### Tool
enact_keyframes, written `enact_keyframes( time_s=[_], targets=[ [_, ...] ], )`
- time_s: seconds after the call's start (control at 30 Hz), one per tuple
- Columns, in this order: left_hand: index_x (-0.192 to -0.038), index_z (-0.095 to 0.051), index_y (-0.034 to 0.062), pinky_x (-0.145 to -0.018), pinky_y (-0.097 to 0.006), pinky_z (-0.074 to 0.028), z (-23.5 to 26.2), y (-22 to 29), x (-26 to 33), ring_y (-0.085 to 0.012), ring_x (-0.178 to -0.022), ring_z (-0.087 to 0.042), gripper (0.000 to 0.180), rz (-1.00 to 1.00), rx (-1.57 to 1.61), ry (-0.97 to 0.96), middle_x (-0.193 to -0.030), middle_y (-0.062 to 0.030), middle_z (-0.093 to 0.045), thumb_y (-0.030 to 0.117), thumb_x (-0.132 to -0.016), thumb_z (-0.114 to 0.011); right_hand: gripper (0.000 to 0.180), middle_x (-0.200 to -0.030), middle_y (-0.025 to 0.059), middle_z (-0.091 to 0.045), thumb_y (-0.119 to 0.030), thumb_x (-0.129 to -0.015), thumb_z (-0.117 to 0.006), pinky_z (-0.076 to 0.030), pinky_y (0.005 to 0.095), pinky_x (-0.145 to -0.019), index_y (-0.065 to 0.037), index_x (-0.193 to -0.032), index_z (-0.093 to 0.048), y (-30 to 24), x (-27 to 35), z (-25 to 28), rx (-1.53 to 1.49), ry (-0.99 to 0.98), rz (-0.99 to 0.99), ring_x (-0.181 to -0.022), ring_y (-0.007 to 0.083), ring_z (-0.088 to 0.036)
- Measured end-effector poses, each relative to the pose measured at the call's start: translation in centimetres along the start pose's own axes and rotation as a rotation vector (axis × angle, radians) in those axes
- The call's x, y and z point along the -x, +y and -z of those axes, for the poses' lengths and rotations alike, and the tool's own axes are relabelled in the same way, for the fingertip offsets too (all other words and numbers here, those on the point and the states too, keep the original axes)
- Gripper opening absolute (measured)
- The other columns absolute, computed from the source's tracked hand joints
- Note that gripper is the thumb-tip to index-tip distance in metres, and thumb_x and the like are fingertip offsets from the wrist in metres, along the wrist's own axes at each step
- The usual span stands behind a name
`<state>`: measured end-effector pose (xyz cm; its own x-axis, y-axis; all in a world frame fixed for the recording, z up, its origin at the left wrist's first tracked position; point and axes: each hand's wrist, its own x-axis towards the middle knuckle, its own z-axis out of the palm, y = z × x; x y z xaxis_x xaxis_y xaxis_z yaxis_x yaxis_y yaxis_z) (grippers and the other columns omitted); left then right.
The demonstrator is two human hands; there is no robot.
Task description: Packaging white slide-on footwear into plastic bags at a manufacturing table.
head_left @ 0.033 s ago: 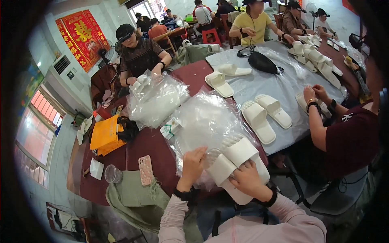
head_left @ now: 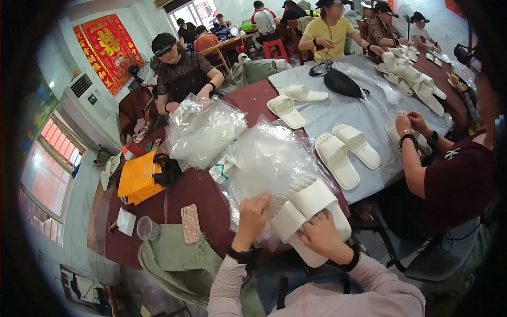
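Observation:
A pair of white open-toed slippers (head_left: 318, 197) is tilted over the near table edge, toes pointing away from me. My right hand (head_left: 323, 233) is closed on them, its fingers at the foot openings behind the straps. Left of the toes, my left hand (head_left: 254, 215) has its fingers drawn together at the edge of a clear plastic bag (head_left: 275, 199); its fingertips are partly hidden. Transparent film shows around the slipper toes, but how far it covers them is hard to see. Beyond lies a stack of clear bags (head_left: 264, 150) on the dark red tabletop (head_left: 198, 182).
More white slippers (head_left: 338, 161) lie on grey plastic sheeting (head_left: 317, 113) to the right. Leftward are a phone (head_left: 190, 224), a clear tub (head_left: 148, 228), a yellow bag (head_left: 138, 178) and green cloth (head_left: 177, 256). Co-workers sit around; one person's hands (head_left: 412, 123) hold a slipper at right.
My left hand has shifted very slightly at the slipper toes. My right hand and the slippers stay almost in place.

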<state>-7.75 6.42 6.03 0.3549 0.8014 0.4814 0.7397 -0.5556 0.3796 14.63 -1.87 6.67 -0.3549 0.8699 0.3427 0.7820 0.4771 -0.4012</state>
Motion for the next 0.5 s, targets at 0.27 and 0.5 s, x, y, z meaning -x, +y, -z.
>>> enact_keyframes(
  time_s=[0.27,0.5],
  targets=[
    [-0.119,-0.060,0.0073,-0.098,-0.055,-0.032,-0.5,1.2,-0.8,-0.0335,-0.111,-0.054,0.033,-0.065,-0.152,0.145,-0.122,-0.0112,-0.058,0.011,-0.086,-0.057,0.017,-0.100,0.0111,-0.062,-0.026,-0.072,-0.070,-0.033,0.0551,-0.099,-0.012,-0.081,-0.071,-1.1,-2.3,-1.7,0.090,0.211,0.045,-0.103,0.0302,-0.055],
    [-0.122,-0.058,0.0066,-0.105,-0.054,-0.028,-0.5,2.5,-1.3,-0.0336,-0.120,-0.051,0.034,-0.123,-0.033,0.103,-0.128,-0.0116,-0.056,0.007,-0.088,-0.055,0.016,-0.096,0.0117,-0.062,-0.024,-0.071,-0.069,-0.031,0.0543,-0.100,-0.012,-0.082,-0.071,-0.9,-2.8,-1.5,0.116,0.211,0.020,-0.102,0.0296,-0.055]
  ],
)
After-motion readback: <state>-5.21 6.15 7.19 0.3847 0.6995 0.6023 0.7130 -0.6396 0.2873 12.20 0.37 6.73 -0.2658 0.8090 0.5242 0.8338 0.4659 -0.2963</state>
